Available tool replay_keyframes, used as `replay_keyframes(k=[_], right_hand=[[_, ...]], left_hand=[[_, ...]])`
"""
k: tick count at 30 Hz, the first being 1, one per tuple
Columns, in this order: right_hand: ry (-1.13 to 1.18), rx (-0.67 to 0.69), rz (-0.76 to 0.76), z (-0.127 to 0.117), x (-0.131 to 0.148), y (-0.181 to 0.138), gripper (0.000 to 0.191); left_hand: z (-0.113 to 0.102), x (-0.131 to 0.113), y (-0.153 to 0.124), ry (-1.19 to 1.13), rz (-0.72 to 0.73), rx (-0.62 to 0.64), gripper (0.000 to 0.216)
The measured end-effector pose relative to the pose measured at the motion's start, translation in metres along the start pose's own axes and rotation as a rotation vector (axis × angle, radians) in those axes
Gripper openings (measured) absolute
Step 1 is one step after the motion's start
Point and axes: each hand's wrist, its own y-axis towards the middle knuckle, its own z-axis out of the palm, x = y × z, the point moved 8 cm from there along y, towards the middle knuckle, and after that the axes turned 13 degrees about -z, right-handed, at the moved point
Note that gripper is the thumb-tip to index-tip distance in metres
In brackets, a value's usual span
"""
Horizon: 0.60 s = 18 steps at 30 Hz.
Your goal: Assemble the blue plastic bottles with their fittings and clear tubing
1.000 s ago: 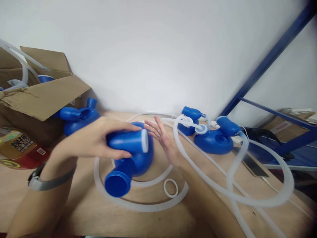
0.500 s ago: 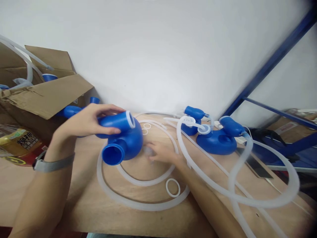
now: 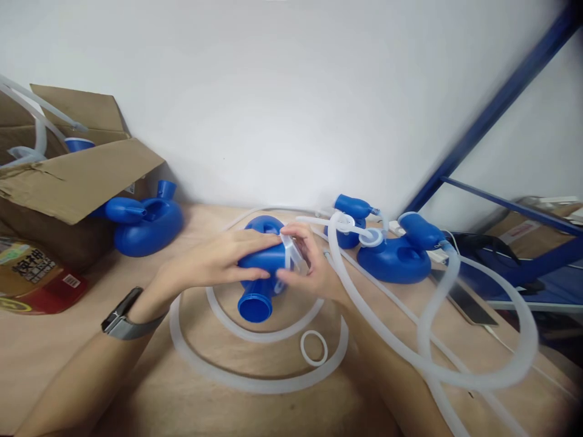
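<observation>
Blue bottle (image 3: pixel 262 263), smooth, round mouth (image 3: pixel 255 308) uncovered, gripped by left hand (image 3: pixel 212 261); translucent piece (image 3: pixel 292 251) pinched by right hand (image 3: pixel 316 270) at bottle's end. Chinese characters (image 3: pixel 34 267), barcode (image 3: pixel 71 280) printed on jug (image 3: pixel 50 297).

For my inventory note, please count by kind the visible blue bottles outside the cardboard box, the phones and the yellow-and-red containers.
Blue bottles: 4 (one held, one at left, two at right)
Phone: 1
Yellow-and-red container: 1
Total: 6
</observation>
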Motion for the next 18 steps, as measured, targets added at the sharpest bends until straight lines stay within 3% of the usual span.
replay_keyframes(k=[6, 12, 15, 18], right_hand=[[-0.111, -0.057, -0.091, 0.016, 0.003, -0.005, 0.057], [-0.036, -0.128, -0.137, 0.029, 0.007, -0.011, 0.053], [0.015, -0.153, -0.045, 0.032, 0.002, -0.014, 0.048], [0.080, -0.224, 0.088, 0.028, -0.009, -0.020, 0.041]], left_hand=[[0.008, 0.016, 0.007, -0.157, -0.047, 0.032, 0.067], [0.009, 0.023, 0.013, -0.266, -0.031, -0.026, 0.064], [0.007, 0.023, 0.014, -0.239, -0.082, -0.059, 0.062], [0.010, 0.022, 0.014, -0.160, -0.108, -0.013, 0.069]])
